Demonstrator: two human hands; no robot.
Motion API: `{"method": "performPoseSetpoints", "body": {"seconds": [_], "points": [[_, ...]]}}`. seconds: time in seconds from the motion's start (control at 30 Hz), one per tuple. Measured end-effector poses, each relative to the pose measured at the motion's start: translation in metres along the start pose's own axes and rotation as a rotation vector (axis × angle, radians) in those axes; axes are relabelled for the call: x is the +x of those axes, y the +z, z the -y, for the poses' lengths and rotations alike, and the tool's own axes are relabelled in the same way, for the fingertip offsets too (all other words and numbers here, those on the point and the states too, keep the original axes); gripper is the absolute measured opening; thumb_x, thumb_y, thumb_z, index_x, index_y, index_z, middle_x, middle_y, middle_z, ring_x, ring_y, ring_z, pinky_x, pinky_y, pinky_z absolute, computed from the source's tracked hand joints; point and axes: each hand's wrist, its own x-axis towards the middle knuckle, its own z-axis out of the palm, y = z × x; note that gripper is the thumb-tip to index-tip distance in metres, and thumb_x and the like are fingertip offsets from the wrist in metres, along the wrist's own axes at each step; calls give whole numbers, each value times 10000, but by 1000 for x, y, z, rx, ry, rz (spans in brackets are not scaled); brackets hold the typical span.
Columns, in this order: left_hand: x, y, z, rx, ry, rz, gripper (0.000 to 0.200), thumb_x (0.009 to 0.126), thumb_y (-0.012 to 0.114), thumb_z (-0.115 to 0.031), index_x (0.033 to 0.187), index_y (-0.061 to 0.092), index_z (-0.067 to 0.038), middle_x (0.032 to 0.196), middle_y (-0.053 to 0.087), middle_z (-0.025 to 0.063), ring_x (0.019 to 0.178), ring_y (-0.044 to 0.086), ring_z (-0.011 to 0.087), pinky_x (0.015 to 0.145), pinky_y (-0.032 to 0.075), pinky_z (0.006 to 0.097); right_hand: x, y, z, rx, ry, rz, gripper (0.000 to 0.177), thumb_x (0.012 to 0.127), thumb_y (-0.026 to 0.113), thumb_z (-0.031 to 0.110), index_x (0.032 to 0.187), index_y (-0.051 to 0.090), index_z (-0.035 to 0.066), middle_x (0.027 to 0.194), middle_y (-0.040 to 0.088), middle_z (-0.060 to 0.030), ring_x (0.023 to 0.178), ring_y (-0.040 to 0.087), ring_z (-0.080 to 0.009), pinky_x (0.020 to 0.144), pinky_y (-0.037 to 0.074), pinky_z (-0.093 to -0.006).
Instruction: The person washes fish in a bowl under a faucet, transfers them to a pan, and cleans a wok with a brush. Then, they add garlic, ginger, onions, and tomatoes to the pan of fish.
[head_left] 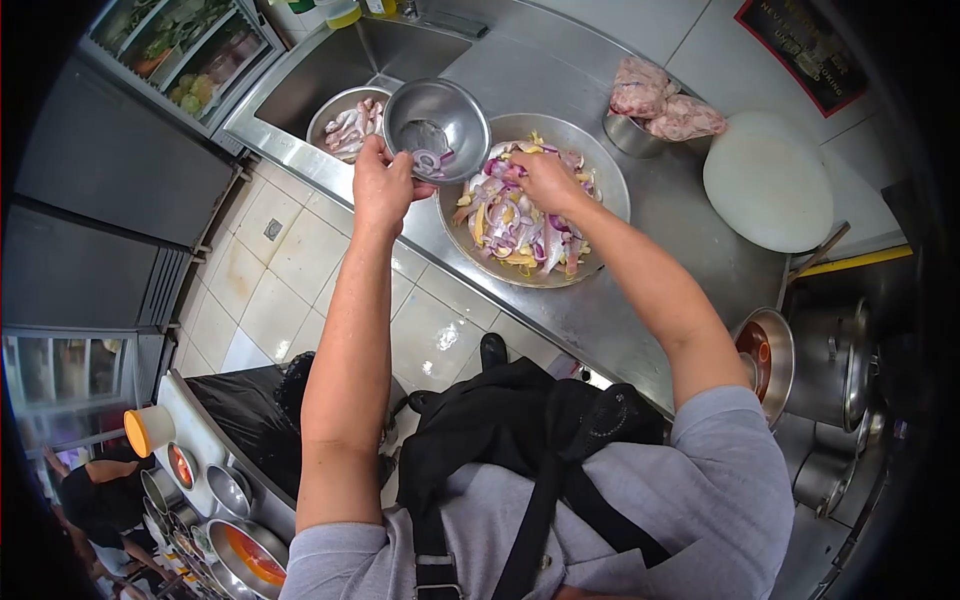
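My left hand (388,185) grips the rim of a steel bowl (405,110), tilted toward the pan. A few red onion rings (428,162) lie at the bowl's lower side. My right hand (550,183) is over a wide round metal pan (618,180), its fingers curled onto sliced red onion (503,230). Pale pieces of fish or meat (548,245) and yellowish strips show among the onion. My right fingertips are partly hidden in the mix.
A bowl of pale raw pieces (352,128) sits at the sink (280,95). Bagged raw meat (640,88) rests on a metal container (630,135) behind the pan. A round white board (768,182) leans at the right. Pots (825,350) stand near my right elbow.
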Motion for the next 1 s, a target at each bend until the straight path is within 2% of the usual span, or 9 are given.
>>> {"method": "performPoseSetpoints", "body": {"seconds": [0.1,0.27,0.37,0.5,0.57,0.6,0.67,0.87,1.0], "points": [[0,-7,3,9,-8,-15,144,900,505,4,882,365,-25,831,615,177,603,693,244,484,615,303,12,17,-5,162,-169,21,379,764,538,-24,1100,692,58,1002,677,-250,970,651,-403,867,501,-468],[-7,-9,3,40,3,-6,157,874,525,-5,883,370,-28,805,634,193,584,691,250,483,607,318,30,4,-10,67,-123,15,282,824,572,54,1069,711,71,968,687,-234,938,661,-400,852,505,-482],[-6,-10,4,61,9,-1,159,869,530,-9,884,374,-31,800,640,195,573,688,252,482,605,322,36,-31,-2,-6,191,61,289,925,592,303,1077,679,74,981,691,-221,894,668,-390,845,506,-483],[-9,-8,0,41,-7,1,156,870,530,-12,887,376,-33,803,640,192,571,688,252,484,605,321,34,-19,-36,224,31,-42,320,904,633,245,1173,611,74,1028,683,-218,896,675,-355,850,511,-462],[-10,-7,-2,13,-22,8,159,872,531,-16,890,375,-35,796,637,189,569,687,250,489,607,320,16,-19,-38,200,-190,154,372,870,677,164,1207,561,55,1047,675,-221,921,671,-339,860,507,-451],[-9,-7,-2,11,-19,8,159,872,531,-16,890,375,-35,796,637,189,569,687,250,489,607,320,8,-20,-36,196,-192,152,372,870,677,164,1207,561,55,1047,675,-221,921,671,-339,860,507,-451],[-8,-8,1,16,-15,14,156,877,529,-22,895,374,-37,788,634,184,568,686,244,484,603,315,-12,-23,-25,363,144,343,371,837,703,102,1176,565,41,1024,676,-228,957,663,-350,877,499,-441],[-12,-7,-4,100,-37,39,101,941,519,-29,1006,448,3,874,621,148,600,676,186,494,606,279,-55,-22,-25,58,11,85,315,832,727,175,1089,593,51,957,678,-202,902,661,-347,791,512,-421],[-11,-6,4,115,-31,71,91,946,520,-36,997,454,-1,881,619,130,609,677,184,512,608,280,-25,-62,-46,152,50,21,279,835,728,212,1030,614,49,898,669,-167,847,648,-358,772,504,-418]]}}
